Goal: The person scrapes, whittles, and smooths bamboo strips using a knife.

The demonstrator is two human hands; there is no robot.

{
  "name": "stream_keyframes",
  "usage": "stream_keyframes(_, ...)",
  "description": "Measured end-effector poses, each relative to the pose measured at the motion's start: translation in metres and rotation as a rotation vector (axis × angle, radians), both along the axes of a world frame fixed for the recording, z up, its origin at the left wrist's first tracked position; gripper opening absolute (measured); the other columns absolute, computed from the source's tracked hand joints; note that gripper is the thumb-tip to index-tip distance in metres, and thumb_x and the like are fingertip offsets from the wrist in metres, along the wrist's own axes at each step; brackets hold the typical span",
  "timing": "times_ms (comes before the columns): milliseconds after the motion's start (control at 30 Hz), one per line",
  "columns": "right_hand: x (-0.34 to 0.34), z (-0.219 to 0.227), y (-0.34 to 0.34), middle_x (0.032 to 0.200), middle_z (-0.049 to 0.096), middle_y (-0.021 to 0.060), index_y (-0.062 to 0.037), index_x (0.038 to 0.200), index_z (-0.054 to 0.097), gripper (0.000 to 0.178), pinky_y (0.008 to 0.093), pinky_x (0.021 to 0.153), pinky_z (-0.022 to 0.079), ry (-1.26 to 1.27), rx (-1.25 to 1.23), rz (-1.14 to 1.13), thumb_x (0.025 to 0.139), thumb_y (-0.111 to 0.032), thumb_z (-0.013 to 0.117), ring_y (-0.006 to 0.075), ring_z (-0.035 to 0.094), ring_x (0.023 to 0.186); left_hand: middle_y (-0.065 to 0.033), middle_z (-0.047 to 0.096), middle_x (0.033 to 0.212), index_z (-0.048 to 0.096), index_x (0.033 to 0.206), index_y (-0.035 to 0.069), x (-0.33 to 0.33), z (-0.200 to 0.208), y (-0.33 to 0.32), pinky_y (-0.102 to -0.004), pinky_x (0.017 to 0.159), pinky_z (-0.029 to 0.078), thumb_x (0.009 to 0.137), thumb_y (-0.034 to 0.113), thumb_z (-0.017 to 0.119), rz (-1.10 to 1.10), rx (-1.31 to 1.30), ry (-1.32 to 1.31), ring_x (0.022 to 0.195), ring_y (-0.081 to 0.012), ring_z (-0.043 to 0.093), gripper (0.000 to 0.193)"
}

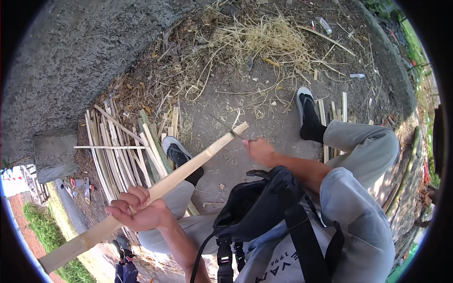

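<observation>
A long, pale split bamboo strip (185,171) slants across my lap, from the lower left up to the middle. My left hand (141,210) is closed around it below its middle, fingers curled over the top edge. In my right hand (261,152) is a knife (222,122) with a thin dark blade, its handle mostly hidden in the fist. The blade crosses the strip close to its upper end and appears to touch it. A light nick shows at a node a little farther down the strip.
Many split bamboo pieces (109,150) lie by my left foot (177,150), and more (343,107) by my right foot (309,107). Curly shavings (266,42) heap up ahead. A rough grey wall (89,52) rises at left. A black bag (257,203) hangs before my torso.
</observation>
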State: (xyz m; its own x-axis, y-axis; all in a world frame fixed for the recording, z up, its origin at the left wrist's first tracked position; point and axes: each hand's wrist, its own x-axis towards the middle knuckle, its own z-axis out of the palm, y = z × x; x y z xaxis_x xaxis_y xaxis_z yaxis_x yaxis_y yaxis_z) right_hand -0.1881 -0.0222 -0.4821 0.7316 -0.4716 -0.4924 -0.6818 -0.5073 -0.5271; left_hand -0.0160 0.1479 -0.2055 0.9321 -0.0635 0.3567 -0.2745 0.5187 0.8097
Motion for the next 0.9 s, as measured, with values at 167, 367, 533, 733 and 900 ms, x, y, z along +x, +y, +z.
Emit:
stream_keyframes(167,-0.003,0.019,0.016,0.078,0.065,0.0228,-0.0001,0.087,0.064,0.051,0.0500,0.073,0.051,-0.238,-0.064,0.098,0.098,-0.039,0.033,0.0420,0.064,0.075,0.0024,0.019,0.048,0.023,0.062,0.017,-0.006,0.007,-0.001,-0.0230,0.039,0.013,0.100,0.037,0.036,0.133,0.006,0.056,0.041,-0.0073,0.015,0.045)
stream_keyframes(367,-0.005,0.012,0.002,0.078,0.065,0.0232,-0.0004,0.085,0.065,0.051,0.0500,0.075,0.051,0.004,0.042,-0.009,0.098,-0.039,0.034,0.0423,0.063,0.078,0.0026,0.019,0.048,0.023,0.062,0.017,0.000,0.003,-0.002,-0.0223,0.039,0.013,0.100,0.036,0.037,0.085,-0.004,0.035,0.040,-0.0073,0.014,0.045)
stream_keyframes(533,-0.022,-0.004,0.006,0.081,0.064,0.0254,0.0024,0.081,0.066,0.055,0.0501,0.077,0.050,-0.101,0.027,-0.029,0.098,-0.038,0.032,0.0430,0.063,0.079,0.0027,0.019,0.048,0.024,0.062,0.017,-0.004,0.007,-0.006,-0.0223,0.039,0.013,0.101,0.036,0.036,0.155,-0.019,0.074,0.040,-0.0071,0.015,0.044)
stream_keyframes(733,-0.021,0.018,0.000,0.082,0.064,0.0244,-0.0010,0.089,0.065,0.052,0.0497,0.078,0.050,-0.005,0.014,0.015,0.098,-0.039,0.031,0.0429,0.063,0.082,0.0028,0.018,0.048,0.023,0.061,0.017,0.002,0.005,-0.002,-0.0224,0.039,0.012,0.100,0.035,0.036,0.125,-0.016,0.051,0.040,-0.0069,0.015,0.045)
stream_keyframes(900,-0.024,0.006,0.011,0.084,0.064,0.0253,-0.0008,0.091,0.067,0.052,0.0497,0.080,0.049,-0.274,0.038,0.126,0.098,-0.038,0.031,0.0431,0.062,0.084,0.0028,0.018,0.048,0.022,0.060,0.018,-0.002,0.008,-0.004,-0.0222,0.039,0.013,0.100,0.037,0.038,0.168,0.011,0.081,0.040,-0.0068,0.015,0.047)
